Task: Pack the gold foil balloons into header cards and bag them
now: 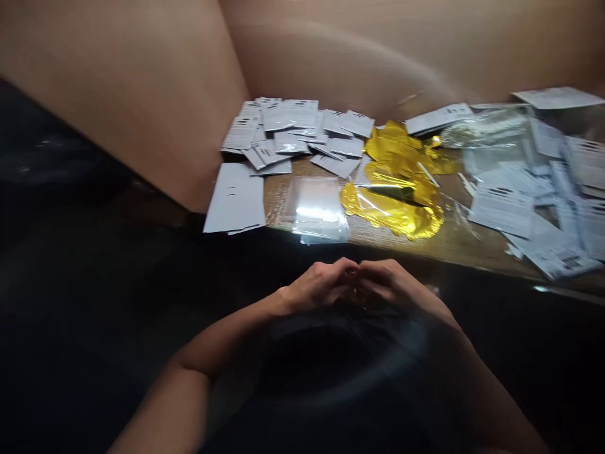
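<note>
My left hand [326, 284] and my right hand [397, 284] meet just below the table's front edge, fingertips bent together and closed. What they pinch, if anything, is too dark and small to make out. Closest to them on the table lie clear plastic sleeves [319, 214], shiny with glare. Flat gold foil balloons [397, 205] are heaped to the right of the sleeves, a thin white stick [428, 174] resting on them. To the left is a small stack of blank white cards [236, 197] with short slits.
Many printed packets [290, 120] are piled at the back left. More packets and papers [503, 205] with clear plastic bags [491, 129] cover the right side. A tan panel [132, 88] rises at the left and a tan wall [378, 57] behind the wooden table [278, 189].
</note>
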Available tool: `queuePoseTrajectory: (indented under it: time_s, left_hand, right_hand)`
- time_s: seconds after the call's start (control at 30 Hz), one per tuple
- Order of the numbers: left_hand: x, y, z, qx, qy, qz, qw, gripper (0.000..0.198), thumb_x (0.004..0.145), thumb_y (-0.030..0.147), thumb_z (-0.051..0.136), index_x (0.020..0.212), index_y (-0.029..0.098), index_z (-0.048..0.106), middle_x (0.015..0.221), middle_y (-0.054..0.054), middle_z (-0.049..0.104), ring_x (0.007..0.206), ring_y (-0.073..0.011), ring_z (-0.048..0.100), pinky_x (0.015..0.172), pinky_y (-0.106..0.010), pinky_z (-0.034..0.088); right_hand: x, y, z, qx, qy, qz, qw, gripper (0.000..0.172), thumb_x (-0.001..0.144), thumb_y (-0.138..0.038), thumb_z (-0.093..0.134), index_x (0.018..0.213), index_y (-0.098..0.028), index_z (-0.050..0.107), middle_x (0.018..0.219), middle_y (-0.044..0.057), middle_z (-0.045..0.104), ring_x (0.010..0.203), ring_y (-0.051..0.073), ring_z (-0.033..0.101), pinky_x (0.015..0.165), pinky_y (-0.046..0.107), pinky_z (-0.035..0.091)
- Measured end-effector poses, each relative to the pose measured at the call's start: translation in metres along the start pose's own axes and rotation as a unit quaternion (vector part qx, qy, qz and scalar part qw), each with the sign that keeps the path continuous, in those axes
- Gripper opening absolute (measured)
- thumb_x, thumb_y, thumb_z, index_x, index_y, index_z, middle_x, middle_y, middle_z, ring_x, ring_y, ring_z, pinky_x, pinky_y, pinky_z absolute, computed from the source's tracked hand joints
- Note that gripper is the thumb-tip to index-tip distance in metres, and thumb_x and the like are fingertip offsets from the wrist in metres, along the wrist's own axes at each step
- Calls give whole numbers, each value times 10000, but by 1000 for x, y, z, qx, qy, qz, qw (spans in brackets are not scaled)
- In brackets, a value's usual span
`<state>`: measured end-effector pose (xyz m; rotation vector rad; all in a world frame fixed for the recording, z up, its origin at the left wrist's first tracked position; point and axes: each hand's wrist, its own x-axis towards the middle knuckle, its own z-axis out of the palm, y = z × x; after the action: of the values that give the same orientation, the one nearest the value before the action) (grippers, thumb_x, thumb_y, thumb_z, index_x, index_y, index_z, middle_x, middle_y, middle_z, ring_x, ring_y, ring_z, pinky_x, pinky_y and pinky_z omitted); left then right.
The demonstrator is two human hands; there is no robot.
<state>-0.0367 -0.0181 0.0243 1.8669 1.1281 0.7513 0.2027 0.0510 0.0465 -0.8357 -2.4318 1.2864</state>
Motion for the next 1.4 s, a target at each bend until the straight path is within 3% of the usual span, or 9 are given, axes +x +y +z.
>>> queuePoseTrajectory:
  time_s: [0.1, 0.2, 0.27, 0.4, 0.8, 1.07, 1.2, 1.3, 1.4]
  left_hand:
    - [6, -32, -65, 66, 134, -83, 985, 364, 1008, 420, 676, 1312, 219, 679, 989, -65, 795, 861, -220, 744, 805, -332, 579]
    - [-5, -82, -169, 242, 409, -273, 836, 343, 1009, 432, 648, 1203, 152, 694, 1189, -199, 744, 1179, -342, 680, 1021, -466, 536]
    - [-18, -114, -226, 312, 441, -394, 744, 466, 893, 448, 782, 1191, 103, 683, 1353, -288, 667, 1381, -455, 548, 1145, -581, 443]
    - [-38, -152, -267, 348, 395, -449, 722, 395, 940, 442, 704, 1123, 91, 701, 1429, -312, 619, 1447, -432, 501, 1227, -530, 377]
    - [-43, -147, -276, 274, 390, -489, 731, 523, 873, 467, 776, 1189, 58, 696, 1348, -322, 695, 1352, -431, 598, 1112, -479, 448]
    - [-68, -114, -269, 241, 451, -408, 756, 204, 1008, 334, 571, 904, 170, 636, 873, -86, 703, 850, -217, 656, 776, -311, 488]
    - [-51, -81, -203, 78, 547, -176, 815, 140, 1015, 330, 521, 1069, 208, 565, 827, -10, 647, 650, -141, 573, 640, -250, 465]
    - [-15, -51, -126, -45, 533, -45, 844, 249, 1033, 448, 553, 1172, 242, 538, 1016, -38, 713, 846, -163, 696, 773, -255, 552]
    - [16, -26, -59, -113, 511, 12, 852, 354, 1065, 569, 512, 1205, 244, 532, 1134, -71, 728, 1015, -190, 732, 889, -289, 580]
  right_hand:
    - [1, 5, 1, -26, 29, -1, 999, 292, 1038, -415, 610, 887, -204, 744, 798, 45, 711, 698, 177, 623, 657, 286, 468]
    - [0, 12, 3, -11, 48, 11, 999, 316, 1022, -453, 617, 870, -206, 743, 825, 64, 699, 709, 190, 626, 634, 292, 486]
    - [0, 15, 7, 16, 51, 22, 998, 349, 1015, -491, 614, 861, -203, 737, 805, 61, 688, 689, 186, 609, 597, 285, 477]
    - [6, 18, 16, 63, 74, 53, 994, 371, 983, -533, 653, 861, -192, 734, 767, 51, 692, 678, 183, 597, 590, 279, 477]
    - [51, -21, 36, 141, 132, 13, 981, 319, 974, -507, 683, 879, -207, 737, 780, 58, 714, 695, 216, 626, 626, 326, 495]
    - [41, -18, 32, 257, 116, 49, 958, 361, 924, -567, 758, 882, -213, 701, 770, 45, 667, 685, 210, 605, 622, 332, 503]
    - [59, -38, 31, 377, 114, 10, 919, 352, 924, -560, 752, 904, -218, 672, 944, 84, 692, 761, 220, 641, 651, 348, 534]
    - [92, -50, 37, 250, 251, -63, 933, 271, 899, -468, 761, 853, -214, 678, 1290, 140, 641, 1129, 298, 651, 872, 415, 578]
    - [110, -42, 44, 61, 390, -42, 918, 150, 910, -343, 693, 831, -218, 670, 1257, 150, 614, 1268, 322, 584, 1091, 487, 505]
